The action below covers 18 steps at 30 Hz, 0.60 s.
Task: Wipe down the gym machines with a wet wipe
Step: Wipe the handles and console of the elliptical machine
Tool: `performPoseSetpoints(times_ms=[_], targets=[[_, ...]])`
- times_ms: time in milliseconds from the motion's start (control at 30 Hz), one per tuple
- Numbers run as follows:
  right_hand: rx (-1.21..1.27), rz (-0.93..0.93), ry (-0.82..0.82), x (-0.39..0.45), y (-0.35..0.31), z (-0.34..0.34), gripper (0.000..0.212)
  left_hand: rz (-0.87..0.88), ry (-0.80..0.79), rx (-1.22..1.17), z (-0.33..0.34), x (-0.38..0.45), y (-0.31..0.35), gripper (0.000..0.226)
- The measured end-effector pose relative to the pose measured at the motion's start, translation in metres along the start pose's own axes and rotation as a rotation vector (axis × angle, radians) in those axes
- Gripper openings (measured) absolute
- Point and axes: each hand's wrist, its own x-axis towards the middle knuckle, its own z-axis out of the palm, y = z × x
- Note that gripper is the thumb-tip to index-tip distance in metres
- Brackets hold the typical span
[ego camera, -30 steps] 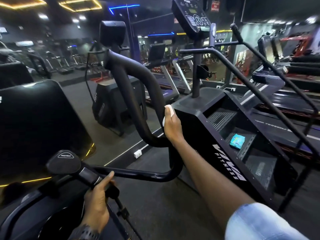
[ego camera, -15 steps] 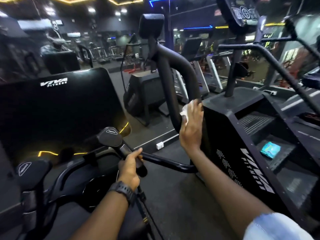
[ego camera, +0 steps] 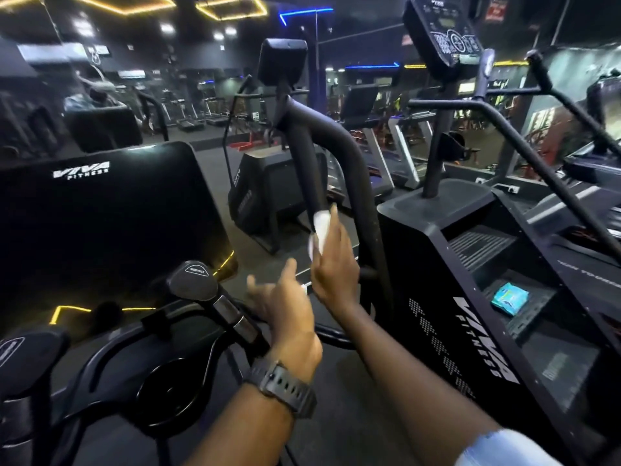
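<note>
Your right hand (ego camera: pixel 334 260) pinches the wet wipe (ego camera: pixel 318 235) against the curved handlebar (ego camera: pixel 339 153) at twelve o'clock, left hand (ego camera: pixel 285 304) loose and empty; most machines likely remain unwiped.

"VIVA FITNESS": black shroud (ego camera: pixel 100 210), stair machine side panel (ego camera: pixel 484 344).

— What does the room look like?
— A dim gym hall: dark ceiling (ego camera: pixel 141 18) edged with yellow light strips (ego camera: pixel 232 10) and a blue strip (ego camera: pixel 304 11), small white spotlights between them.
— And lower down?
— Dark grey floor (ego camera: pixel 208 149), rows of treadmills (ego camera: pixel 191 121) receding at the far left, a red-patterned wall (ego camera: pixel 551 119) at right.
</note>
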Motion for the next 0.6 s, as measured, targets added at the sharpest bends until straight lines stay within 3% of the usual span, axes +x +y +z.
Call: performPoseSetpoints(times_ms=[100, 200, 267, 333, 400, 500, 600], targets=[[-0.138, -0.047, -0.02, -0.033, 0.037, -0.006, 0.058, 0.157, -0.326, -0.01, 0.026, 0.005, 0.034, 0.061], [0.184, 0.014, -0.098, 0.006, -0.001, -0.019, 0.034, 0.204, -0.53, 0.024, 0.046, 0.026, 0.056, 0.05], [0.398, 0.001, -0.119, 0.053, -0.034, -0.026, 0.031, 0.214, -0.574, 0.029, 0.057, 0.031, 0.067, 0.061], [0.429, 0.011, -0.133, 0.086, -0.049, -0.029, 0.044, 0.213, -0.56, 0.034, 0.064, 0.034, 0.07, 0.08], [0.319, -0.075, -0.173, 0.079, -0.037, -0.023, 0.057, 0.213, -0.548, 0.034, 0.061, 0.031, 0.075, 0.081], [0.125, -0.125, -0.21, 0.01, 0.007, -0.017, 0.064, 0.213, -0.618, 0.051, 0.053, 0.027, 0.078, 0.064], [-0.164, -0.264, -0.118, -0.046, 0.073, -0.018, 0.061, 0.222, -0.66, 0.077, 0.048, 0.031, 0.076, 0.078]])
